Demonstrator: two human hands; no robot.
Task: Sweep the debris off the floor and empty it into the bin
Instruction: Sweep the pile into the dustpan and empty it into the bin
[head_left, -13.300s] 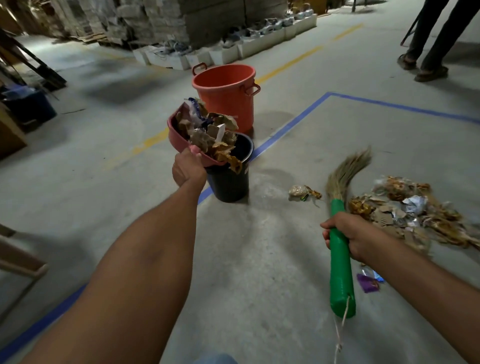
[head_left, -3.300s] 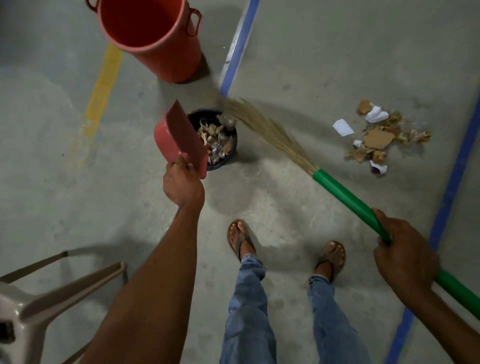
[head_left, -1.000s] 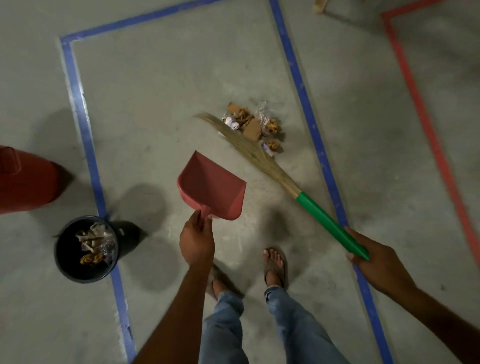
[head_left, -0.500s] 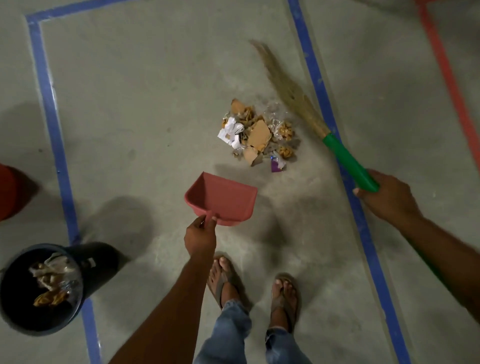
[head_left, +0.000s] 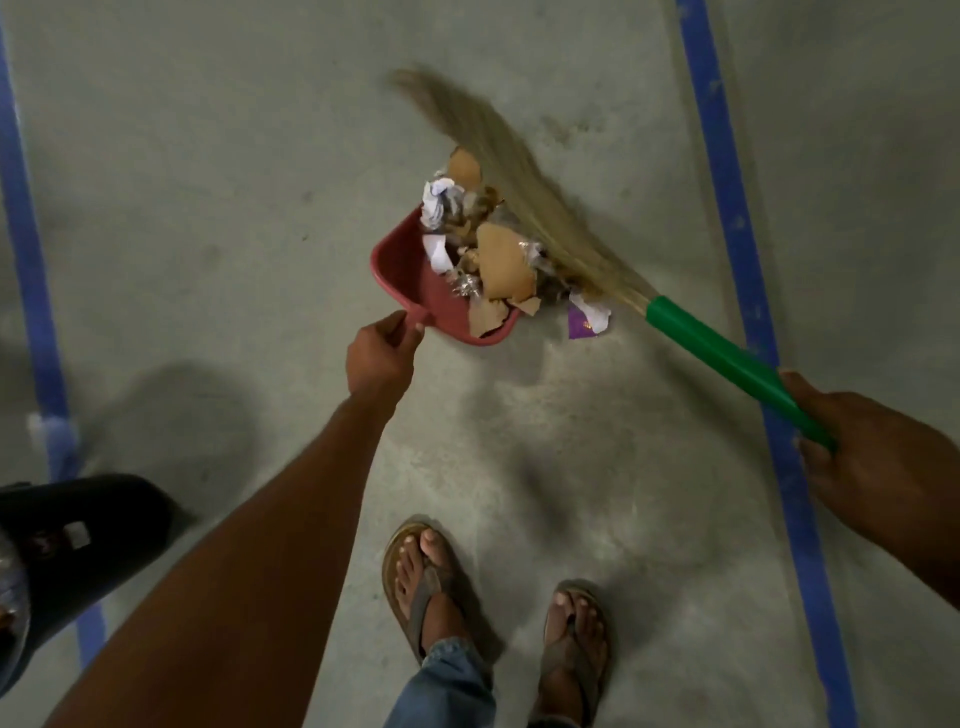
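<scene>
My left hand (head_left: 382, 353) grips the handle of a red dustpan (head_left: 410, 275) set low at the floor. A heap of debris (head_left: 493, 249), cardboard scraps, crumpled paper and foil wrappers, lies half inside the pan's mouth. My right hand (head_left: 872, 457) holds the green handle (head_left: 727, 364) of a grass broom, whose blurred bristles (head_left: 509, 176) press against the far side of the heap. A purple wrapper (head_left: 582, 327) lies on the floor just outside the pan. The black bin (head_left: 78, 540) stands at the lower left edge, partly cut off.
Blue tape lines run down the concrete floor on the left (head_left: 31, 270) and on the right (head_left: 737, 260). My feet in sandals (head_left: 426, 587) stand below the dustpan. Bare concrete lies between the pan and the bin.
The dustpan has moved forward to the heap and lowered to the floor. The broom has swung in behind the debris and pushed much of it into the pan.
</scene>
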